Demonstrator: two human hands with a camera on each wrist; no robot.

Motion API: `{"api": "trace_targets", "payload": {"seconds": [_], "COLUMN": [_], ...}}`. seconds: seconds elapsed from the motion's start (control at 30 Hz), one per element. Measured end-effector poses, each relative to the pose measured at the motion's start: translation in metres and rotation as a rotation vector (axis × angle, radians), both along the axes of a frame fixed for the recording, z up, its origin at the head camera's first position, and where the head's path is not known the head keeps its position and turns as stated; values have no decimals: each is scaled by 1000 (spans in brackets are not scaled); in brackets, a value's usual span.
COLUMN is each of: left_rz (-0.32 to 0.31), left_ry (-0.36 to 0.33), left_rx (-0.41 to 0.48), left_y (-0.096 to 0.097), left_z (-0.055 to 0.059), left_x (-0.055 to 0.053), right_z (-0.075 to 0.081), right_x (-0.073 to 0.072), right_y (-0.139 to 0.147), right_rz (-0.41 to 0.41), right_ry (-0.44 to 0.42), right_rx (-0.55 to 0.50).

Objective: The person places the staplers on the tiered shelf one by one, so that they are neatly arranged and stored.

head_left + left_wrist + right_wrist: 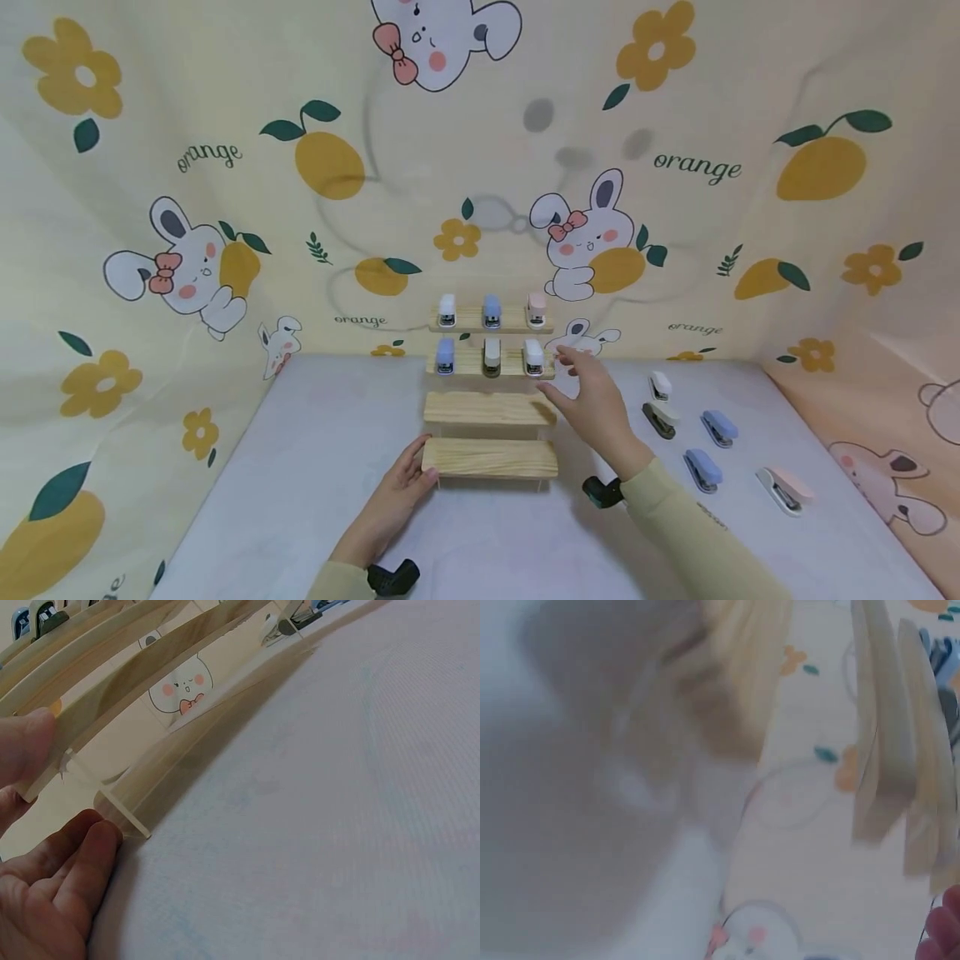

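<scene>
A wooden tiered display rack [490,458] stands on the table, its lowest board held at the left end by my left hand [397,492]. In the left wrist view the thumb [37,742] lies on the board and the other fingers are lower, by a clear support leg. My right hand [596,408] is beside the rack's right end, thumb and fingers spread apart with nothing between them. Nearest to it is a white mini stapler [533,357] on the second board from the top, beside a cream-and-olive stapler [491,357] and a blue one [446,357].
White [447,310], blue [492,311] and pink [536,309] staplers stand on the top board. Several more lie on the table's right side, among them a pink stapler [783,490] and a blue stapler [702,471]. A patterned cloth [465,150] hangs behind.
</scene>
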State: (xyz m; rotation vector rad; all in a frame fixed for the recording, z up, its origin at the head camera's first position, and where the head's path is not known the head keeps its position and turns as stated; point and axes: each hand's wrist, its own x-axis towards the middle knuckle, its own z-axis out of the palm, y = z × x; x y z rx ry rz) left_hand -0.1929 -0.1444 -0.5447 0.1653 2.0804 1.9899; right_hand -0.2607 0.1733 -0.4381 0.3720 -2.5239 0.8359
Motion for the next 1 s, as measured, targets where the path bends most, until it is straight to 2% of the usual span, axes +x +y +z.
{"api": "trace_targets", "payload": {"seconds": [0.23,0.63,0.8,1.0], "left_rz": [0,0,-6,-11], "left_ry": [-6,-7,-8,-7], "left_rx": [2,-1,0,8], "left_y": [0,0,-1,-2], "left_z": [2,4,4,2], "left_x": [-2,1,0,0], "right_z": [-10,-30,-38,-48], "right_x": [9,44,57,68], "right_y": [48,126,149,166], "right_rz": [-41,-55,-84,-141], "right_ry": [-88,-227,-333,-505], "right_rx": [11,18,-16,-43]}}
